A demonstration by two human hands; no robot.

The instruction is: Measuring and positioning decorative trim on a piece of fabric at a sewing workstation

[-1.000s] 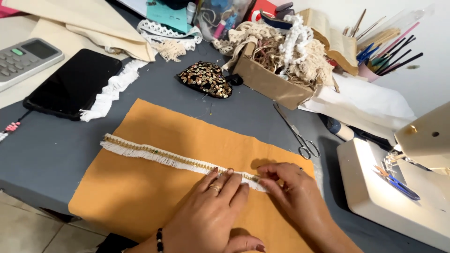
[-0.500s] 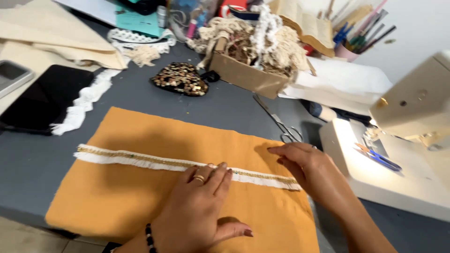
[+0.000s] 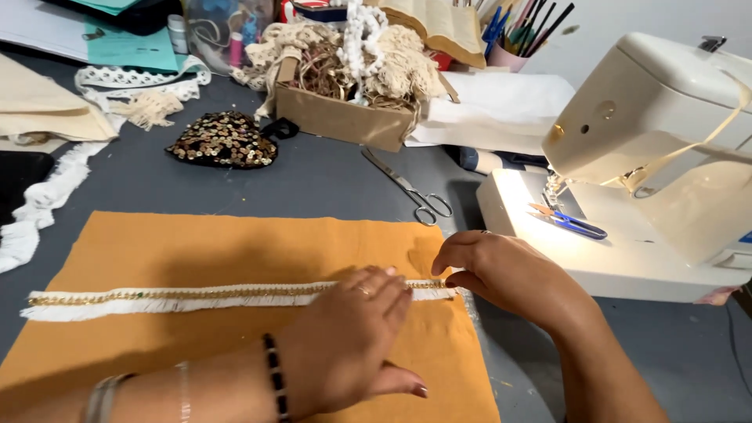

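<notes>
An orange cloth (image 3: pixel 196 251) lies flat on the grey table (image 3: pixel 329 180). Across it runs a white fringed trim with a gold chain (image 3: pixel 172 298), left to right. My left hand (image 3: pixel 345 341) rests palm down on the trim near its right end, fingers pressing it onto the cloth. My right hand (image 3: pixel 497 270) pinches the trim's right end at the cloth's right edge. A ring shows on my left hand and a dark beaded bracelet on that wrist.
A white sewing machine (image 3: pixel 650 157) stands at the right with blue snips (image 3: pixel 568 221) on its bed. Scissors (image 3: pixel 411 188) lie behind the cloth. A cardboard box of lace and cords (image 3: pixel 345 86), a sequined patch (image 3: pixel 223 141) and white lace (image 3: pixel 47 196) sit further back.
The view has swung right and closer. Both hands have slid right along the trim; my right hand now pinches its end at the cloth's edge.
</notes>
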